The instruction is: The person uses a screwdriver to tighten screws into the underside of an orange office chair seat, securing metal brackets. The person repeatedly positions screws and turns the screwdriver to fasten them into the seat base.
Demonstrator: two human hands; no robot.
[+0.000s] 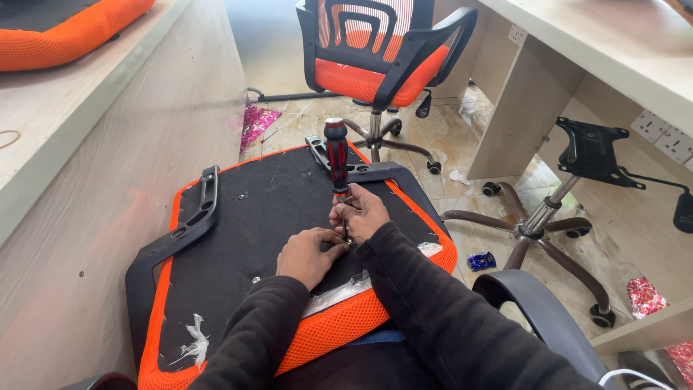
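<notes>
An orange office-chair seat [245, 217] lies upside down on my lap, its black underside up. A black armrest bracket [191, 220] is fixed along its left side and another [375, 172] at its far right. My right hand [359, 211] grips the shaft of a red-and-black screwdriver [336, 153] held upright on the underside. My left hand [309, 254] pinches at the screwdriver's tip, where a small screw seems to sit; the tip itself is hidden by my fingers. A clear plastic bag [339, 292] lies under my forearms.
An assembled orange-and-black chair [375, 54] stands ahead. A chair base with castors and a black mounting plate [556, 209] stands to the right. Light wooden desks flank both sides, the left one [86, 94] carrying another orange seat [58, 32]. Wrappers litter the tiled floor.
</notes>
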